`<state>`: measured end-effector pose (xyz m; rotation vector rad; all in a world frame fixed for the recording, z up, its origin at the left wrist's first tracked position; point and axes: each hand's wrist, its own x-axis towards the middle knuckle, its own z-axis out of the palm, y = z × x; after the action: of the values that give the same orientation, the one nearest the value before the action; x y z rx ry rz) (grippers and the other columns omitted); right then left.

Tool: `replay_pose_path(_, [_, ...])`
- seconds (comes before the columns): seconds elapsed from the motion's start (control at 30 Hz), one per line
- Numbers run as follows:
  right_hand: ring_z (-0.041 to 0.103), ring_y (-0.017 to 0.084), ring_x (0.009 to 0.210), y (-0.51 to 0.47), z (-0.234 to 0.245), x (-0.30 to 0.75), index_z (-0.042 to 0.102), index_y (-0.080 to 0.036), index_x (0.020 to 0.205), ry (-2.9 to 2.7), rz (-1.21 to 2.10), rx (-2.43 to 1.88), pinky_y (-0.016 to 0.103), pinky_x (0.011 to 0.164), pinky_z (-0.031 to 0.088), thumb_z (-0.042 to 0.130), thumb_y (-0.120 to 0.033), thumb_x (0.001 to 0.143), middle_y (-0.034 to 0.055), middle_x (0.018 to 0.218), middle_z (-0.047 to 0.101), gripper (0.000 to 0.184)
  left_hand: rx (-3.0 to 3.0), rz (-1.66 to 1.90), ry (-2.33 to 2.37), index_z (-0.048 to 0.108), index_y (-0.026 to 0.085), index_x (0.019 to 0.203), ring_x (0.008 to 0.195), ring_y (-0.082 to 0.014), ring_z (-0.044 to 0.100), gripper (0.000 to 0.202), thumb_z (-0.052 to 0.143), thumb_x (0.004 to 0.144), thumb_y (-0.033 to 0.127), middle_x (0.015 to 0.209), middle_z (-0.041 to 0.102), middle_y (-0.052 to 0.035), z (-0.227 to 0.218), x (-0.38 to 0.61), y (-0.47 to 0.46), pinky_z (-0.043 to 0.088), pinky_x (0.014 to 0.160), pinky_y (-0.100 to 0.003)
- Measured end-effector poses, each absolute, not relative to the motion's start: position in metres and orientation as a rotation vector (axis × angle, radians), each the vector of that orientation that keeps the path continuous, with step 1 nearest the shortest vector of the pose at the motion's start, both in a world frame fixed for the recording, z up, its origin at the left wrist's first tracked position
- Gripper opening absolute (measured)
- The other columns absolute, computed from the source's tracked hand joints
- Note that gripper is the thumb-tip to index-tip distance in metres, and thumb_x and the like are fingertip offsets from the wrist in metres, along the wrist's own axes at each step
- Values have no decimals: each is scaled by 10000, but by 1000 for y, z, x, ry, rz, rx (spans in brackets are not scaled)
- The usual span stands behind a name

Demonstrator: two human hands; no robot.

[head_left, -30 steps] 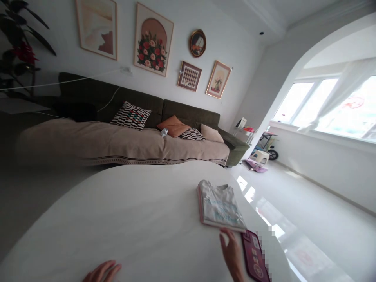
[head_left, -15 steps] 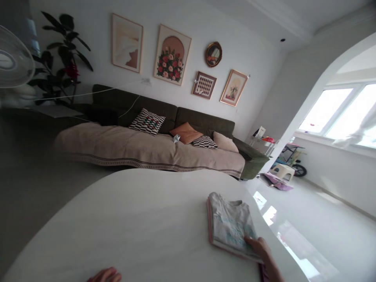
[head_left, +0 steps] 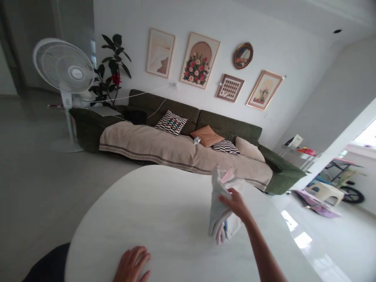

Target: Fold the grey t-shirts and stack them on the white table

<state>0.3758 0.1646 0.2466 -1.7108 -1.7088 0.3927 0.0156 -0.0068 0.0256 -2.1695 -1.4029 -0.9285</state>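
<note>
Writing first: the round white hub of your white pedestal fan [head_left: 63, 66] carries a small mark, too small to read, and the blue patch on your folded bundle of light-grey and pink cloth [head_left: 219, 194] is too blurred for you to tell whether it is lettering. That bundle is at the right-hand part of your smooth, white, round-edged table [head_left: 147, 211], tilted up on its side with its layered folds facing you; you cannot tell whether its lower end touches the surface. Your right hand [head_left: 237, 206] is partly closed on it, thumb and forefinger bent against the grey cloth, the other fingers hidden. Your bare right forearm [head_left: 263, 250] slants up and leftward from the bottom edge, almost straight at the wrist. Your left hand [head_left: 132, 264] holds nothing: it lies back upward on the table near you, well apart from the bundle, fingers slightly parted and gently bent, thumb out to the right. Beyond the table stands your long dark-green fabric sofa [head_left: 229, 126], covered along its seat by a beige throw [head_left: 149, 141] with a dark-striped border.
</note>
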Motion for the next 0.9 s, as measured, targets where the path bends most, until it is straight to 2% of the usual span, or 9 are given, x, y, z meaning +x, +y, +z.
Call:
replay_pose_path(0.07, [645, 165, 711, 169, 243, 339, 587, -194, 1020, -1764, 508, -1590, 257, 604, 468, 591, -477, 735, 54, 864, 687, 402, -2194, -967, -1396, 508, 258, 1226, 991, -192, 622, 469, 573, 798, 436, 1075, 670, -48, 23, 14, -7, 511, 840, -289])
replay_pose_path(0.13, [653, 163, 763, 166, 230, 312, 556, -202, 1082, -1765, 547, -1528, 261, 648, 484, 541, -488, 768, 70, 945, 680, 424, -2192, -1019, -1415, 503, 256, 1222, 974, -193, 634, 436, 549, 818, 411, 1062, 678, -48, 17, 13, -7, 511, 848, -296])
replay_pose_path(0.27, [662, 209, 748, 134, 171, 290, 610, -170, 913, -1731, 527, -1578, 318, 668, 506, 503, -401, 775, 97, 821, 691, 290, -2100, -1236, -1524, 554, 225, 1111, 882, -175, 661, 292, 454, 873, 361, 971, 693, -56, 17, 14, 2, 542, 766, -261])
replay_pose_path(0.37, [675, 256, 716, 87, 108, 283, 637, -139, 845, -1718, 504, -1664, 375, 662, 527, 471, -325, 758, 144, 801, 698, 264, -2147, -1211, -1754, 587, 181, 1075, 926, -194, 632, 299, 385, 892, 304, 983, 668, -93, 43, 22, 29, 527, 808, -307])
replay_pose_path(0.47, [582, 314, 1073, 40, 48, 273, 645, -90, 981, -1722, 394, -1718, 433, 871, 479, 464, -228, 729, 221, 1117, 626, 339, -2269, -1083, -1863, 612, 181, 1090, 1069, -254, 545, 303, 463, 843, 275, 1094, 623, -116, 77, 36, 77, 432, 936, -409])
replay_pose_path(0.57, [474, 304, 1204, 13, 6, 266, 578, -120, 1177, -1835, 146, -1750, 456, 922, 457, 418, -200, 793, 170, 1290, 518, 424, -2352, -1017, -1891, 627, 231, 1098, 1123, -348, 479, 402, 635, 696, 232, 1179, 589, -111, 96, 50, 122, 364, 936, -516])
replay_pose_path(0.67, [473, 290, 1207, 7, -8, 264, 552, -173, 1224, -1936, 35, -1757, 448, 908, 477, 431, -224, 833, 122, 1310, 509, 412, -2428, -979, -1921, 662, 269, 1029, 1010, -338, 539, 421, 689, 614, 206, 1070, 643, -79, 97, 54, 143, 408, 836, -463])
replay_pose_path(0.8, [458, 277, 1223, 4, 3, 261, 544, -159, 1231, -1893, -23, -1800, 453, 940, 456, 422, -213, 852, 119, 1318, 501, 402, -2372, -1056, -2028, 674, 281, 905, 931, -250, 577, 221, 608, 705, 213, 891, 677, -27, 92, 45, 144, 405, 801, -362])
replay_pose_path(0.9, [442, 259, 1240, -1, 12, 260, 537, -168, 1238, -1880, -9, -1804, 438, 964, 438, 410, -192, 857, 105, 1332, 489, 402, -2129, -1248, -2219, 626, 222, 964, 869, -217, 599, 225, 492, 784, 230, 896, 668, -53, 95, 26, 150, 429, 733, -307])
